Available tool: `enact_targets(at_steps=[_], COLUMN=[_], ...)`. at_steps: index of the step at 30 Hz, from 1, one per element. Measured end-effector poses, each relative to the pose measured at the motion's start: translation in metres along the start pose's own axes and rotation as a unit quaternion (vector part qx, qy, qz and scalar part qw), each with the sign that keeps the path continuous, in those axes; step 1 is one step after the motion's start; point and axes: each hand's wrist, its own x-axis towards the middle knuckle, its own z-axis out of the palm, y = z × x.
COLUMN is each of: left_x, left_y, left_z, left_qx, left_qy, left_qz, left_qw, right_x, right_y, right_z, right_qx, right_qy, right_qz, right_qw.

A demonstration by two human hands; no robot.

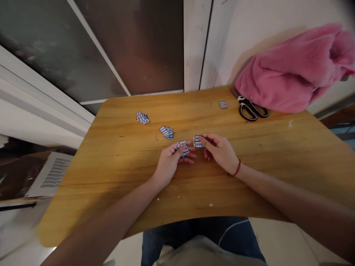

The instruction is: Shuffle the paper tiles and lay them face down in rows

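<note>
My left hand is closed on a small bunch of blue-and-white labels, the thumb pressed on top. Just to its right, my right hand pinches a blue-edged label piece with white bars between thumb and fingers. The two hands are close together above the wooden table. Beyond the left hand lies a loose pile of similar labels, and farther left a second pile. One more such piece rests near the back edge on the right. The print on them is too small to read.
Black-handled scissors lie at the back right, partly under a pink fluffy cloth. A glass-panelled door or partition stands behind the table. A cardboard box sits below the left edge. Small white scraps lie near the front.
</note>
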Motion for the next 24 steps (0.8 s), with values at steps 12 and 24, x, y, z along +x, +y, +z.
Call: enact_targets(at_steps=[12, 24], left_x=[-0.001, -0.002], left_y=[0.001, 0.002], left_z=[0.002, 0.006], left_qx=[0.106, 0.158], left_qy=[0.032, 0.051], left_qz=[0.0, 0.008], left_qw=[0.994, 0.986], right_x=[-0.006, -0.01], right_y=[-0.001, 0.003], right_z=[0.005, 0.008], right_qx=[-0.02, 0.019], right_qy=[-0.043, -0.072], right_qz=[-0.012, -0.029], right_qw=[0.999, 0.997])
